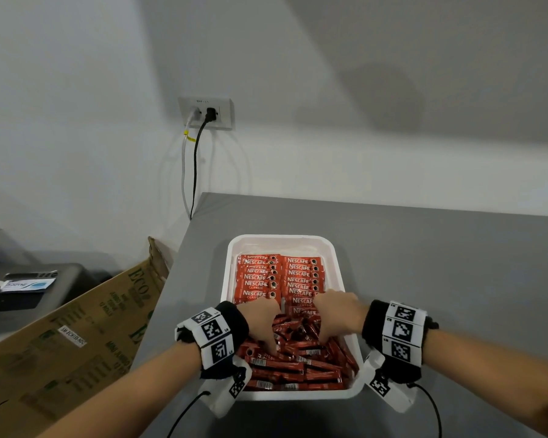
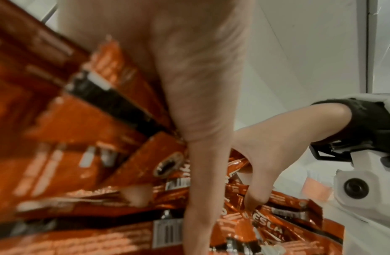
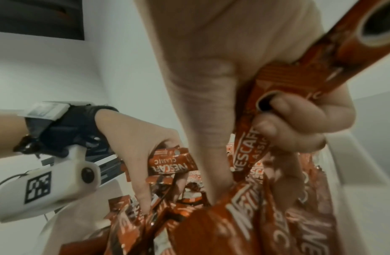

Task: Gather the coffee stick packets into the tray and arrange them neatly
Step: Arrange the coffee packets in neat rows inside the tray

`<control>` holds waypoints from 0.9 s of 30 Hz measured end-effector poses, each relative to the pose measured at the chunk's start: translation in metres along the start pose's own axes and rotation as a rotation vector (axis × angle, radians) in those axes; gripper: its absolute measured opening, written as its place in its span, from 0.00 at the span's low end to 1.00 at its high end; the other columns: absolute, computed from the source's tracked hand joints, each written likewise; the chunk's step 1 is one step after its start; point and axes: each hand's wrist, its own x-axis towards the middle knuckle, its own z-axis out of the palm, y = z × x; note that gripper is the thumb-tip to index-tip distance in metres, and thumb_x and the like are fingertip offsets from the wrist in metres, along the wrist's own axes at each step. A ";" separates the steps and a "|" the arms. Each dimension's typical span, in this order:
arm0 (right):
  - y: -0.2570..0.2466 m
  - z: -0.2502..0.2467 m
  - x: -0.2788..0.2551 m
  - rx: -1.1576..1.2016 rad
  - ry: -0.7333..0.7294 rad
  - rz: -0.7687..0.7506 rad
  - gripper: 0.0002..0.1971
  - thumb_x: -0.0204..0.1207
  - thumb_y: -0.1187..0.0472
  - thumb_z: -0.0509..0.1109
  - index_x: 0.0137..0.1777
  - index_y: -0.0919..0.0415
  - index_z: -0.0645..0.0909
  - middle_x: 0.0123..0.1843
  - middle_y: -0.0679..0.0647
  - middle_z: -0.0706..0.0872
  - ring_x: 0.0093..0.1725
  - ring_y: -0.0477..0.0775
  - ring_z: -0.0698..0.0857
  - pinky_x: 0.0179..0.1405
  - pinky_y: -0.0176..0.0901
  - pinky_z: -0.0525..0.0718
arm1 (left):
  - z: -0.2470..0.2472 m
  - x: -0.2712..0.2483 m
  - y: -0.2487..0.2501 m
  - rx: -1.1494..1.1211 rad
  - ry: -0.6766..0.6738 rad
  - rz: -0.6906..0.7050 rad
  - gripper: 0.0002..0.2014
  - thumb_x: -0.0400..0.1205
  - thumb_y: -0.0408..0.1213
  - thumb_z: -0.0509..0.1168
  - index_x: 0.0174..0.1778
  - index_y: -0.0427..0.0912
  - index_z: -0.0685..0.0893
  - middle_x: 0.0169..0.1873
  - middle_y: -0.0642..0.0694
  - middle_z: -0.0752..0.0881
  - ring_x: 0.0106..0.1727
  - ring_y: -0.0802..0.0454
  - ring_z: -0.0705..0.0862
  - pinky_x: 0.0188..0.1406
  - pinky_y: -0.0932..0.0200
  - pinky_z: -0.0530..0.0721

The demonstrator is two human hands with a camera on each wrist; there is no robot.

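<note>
A white tray (image 1: 282,239) sits on the grey counter. Red coffee stick packets (image 1: 279,276) lie in two neat columns in its far half, and a loose pile (image 1: 298,369) fills the near half. Both hands reach into the middle of the pile. My left hand (image 1: 261,320) has its thumb down in the pile and several packets (image 2: 80,138) held against its palm. My right hand (image 1: 336,314) curls its fingers (image 3: 294,120) round a few packets (image 3: 298,82). The left hand (image 3: 135,138) also shows in the right wrist view, with a packet under its fingers.
The counter (image 1: 440,279) ends just left of the tray. Past that edge a brown cardboard box (image 1: 76,343) leans, with a dark appliance (image 1: 29,289) behind it. A wall socket (image 1: 206,113) with two cables hangs behind the counter corner.
</note>
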 end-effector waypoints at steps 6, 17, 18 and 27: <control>0.005 -0.003 0.001 0.202 -0.010 -0.006 0.14 0.70 0.58 0.76 0.41 0.57 0.71 0.37 0.47 0.78 0.35 0.45 0.78 0.31 0.33 0.75 | -0.002 -0.004 0.000 -0.015 -0.013 0.037 0.26 0.71 0.40 0.76 0.61 0.32 0.78 0.56 0.39 0.85 0.56 0.42 0.85 0.56 0.49 0.86; 0.029 -0.036 -0.007 0.622 0.055 -0.099 0.08 0.77 0.62 0.69 0.43 0.69 0.82 0.39 0.63 0.86 0.32 0.49 0.82 0.37 0.39 0.82 | -0.023 -0.027 -0.011 -0.369 -0.071 0.120 0.21 0.76 0.39 0.71 0.64 0.38 0.78 0.58 0.40 0.86 0.55 0.44 0.87 0.60 0.52 0.84; 0.032 -0.039 -0.004 0.660 0.071 -0.107 0.09 0.77 0.63 0.68 0.44 0.71 0.82 0.40 0.66 0.87 0.32 0.49 0.84 0.37 0.40 0.83 | -0.025 -0.029 -0.014 -0.405 -0.062 0.121 0.20 0.77 0.40 0.71 0.64 0.38 0.78 0.58 0.40 0.86 0.56 0.43 0.87 0.61 0.51 0.83; 0.041 -0.054 0.013 1.187 0.262 -0.060 0.09 0.80 0.64 0.66 0.38 0.64 0.77 0.35 0.61 0.84 0.32 0.55 0.84 0.33 0.39 0.82 | -0.059 -0.051 -0.026 -0.853 0.341 0.273 0.06 0.82 0.35 0.63 0.52 0.48 0.82 0.45 0.54 0.89 0.45 0.63 0.88 0.46 0.73 0.82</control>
